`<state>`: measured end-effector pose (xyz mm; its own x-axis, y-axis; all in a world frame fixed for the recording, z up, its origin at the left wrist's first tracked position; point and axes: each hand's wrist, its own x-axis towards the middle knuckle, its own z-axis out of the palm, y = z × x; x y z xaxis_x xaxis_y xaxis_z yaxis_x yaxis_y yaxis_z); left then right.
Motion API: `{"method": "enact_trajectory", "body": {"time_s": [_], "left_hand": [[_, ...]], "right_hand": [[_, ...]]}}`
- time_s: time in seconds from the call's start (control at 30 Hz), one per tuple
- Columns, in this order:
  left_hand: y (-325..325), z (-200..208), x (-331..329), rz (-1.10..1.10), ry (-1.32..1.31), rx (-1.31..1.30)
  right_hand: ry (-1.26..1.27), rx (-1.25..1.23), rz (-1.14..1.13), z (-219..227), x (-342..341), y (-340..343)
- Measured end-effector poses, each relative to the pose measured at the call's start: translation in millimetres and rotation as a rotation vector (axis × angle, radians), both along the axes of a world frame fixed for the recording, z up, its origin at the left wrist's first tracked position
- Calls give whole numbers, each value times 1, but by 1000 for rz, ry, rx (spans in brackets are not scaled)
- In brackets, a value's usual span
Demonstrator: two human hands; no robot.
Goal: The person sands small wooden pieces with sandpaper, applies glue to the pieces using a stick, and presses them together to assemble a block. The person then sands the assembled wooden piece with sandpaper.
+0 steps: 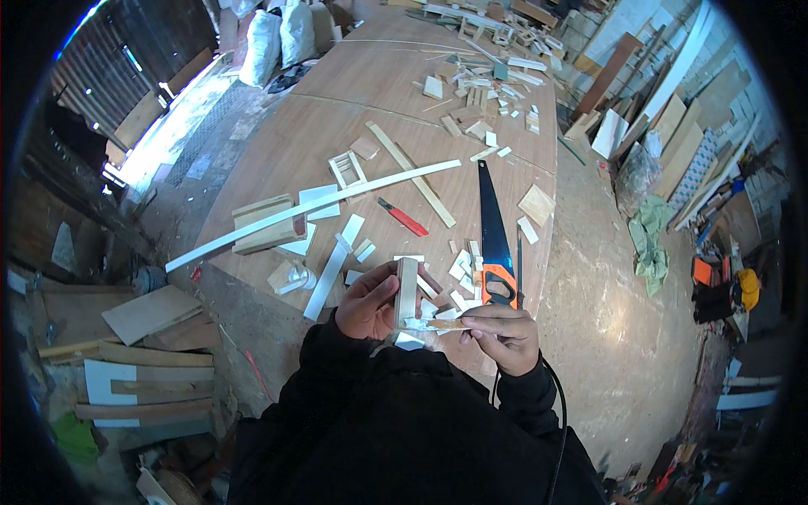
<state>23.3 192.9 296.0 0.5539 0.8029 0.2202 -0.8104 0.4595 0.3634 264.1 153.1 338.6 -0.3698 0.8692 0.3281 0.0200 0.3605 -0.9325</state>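
Note:
My left hand (368, 301) is closed around a small wooden block (406, 290), held upright over the near edge of the table. Between the fingers of my right hand (502, 335) is a thin flat wooden stick (446, 324). White paste, like glue, covers the stick's tip, which touches the lower end of the block. Just beyond my right hand lies a handsaw (497, 244) with a dark blade and an orange and black handle. Small wood offcuts (460, 265) are scattered beside it. A red utility knife (404, 219) rests farther off on the table.
A long pale strip (337, 206) crosses the table and overhangs its left edge. Beneath it are a wooden block (265, 220) and white pieces. A small open wooden frame (346, 170) stands nearby. A plastic cup (295, 276) sits near the left edge. Scrap wood (484, 80) covers the far end.

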Motion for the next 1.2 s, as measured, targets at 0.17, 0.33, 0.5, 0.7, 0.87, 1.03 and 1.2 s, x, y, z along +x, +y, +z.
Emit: {"method": "enact_trajectory", "body": {"time_s": [0.17, 0.33, 0.5, 0.7, 0.87, 1.03, 1.2], "left_hand": [[-27, 21, 20, 193, 286, -148], [-31, 12, 28, 261, 260, -139], [-25, 10, 27, 142, 46, -120], [-15, 2, 34, 217, 78, -103], [-10, -3, 38, 188, 22, -84], [-6, -3, 45, 177, 17, -83], [-6, 1, 46, 218, 138, -94]], "right_hand": [[-51, 82, 2, -2, 11, 2], [77, 8, 56, -2, 20, 2], [-78, 181, 55, -3, 22, 16], [-47, 148, 23, -1, 36, 28], [46, -1, 154, -1, 37, 33], [32, -60, 160, -8, 36, 37], [88, -235, 70, -10, 35, 36]]}}
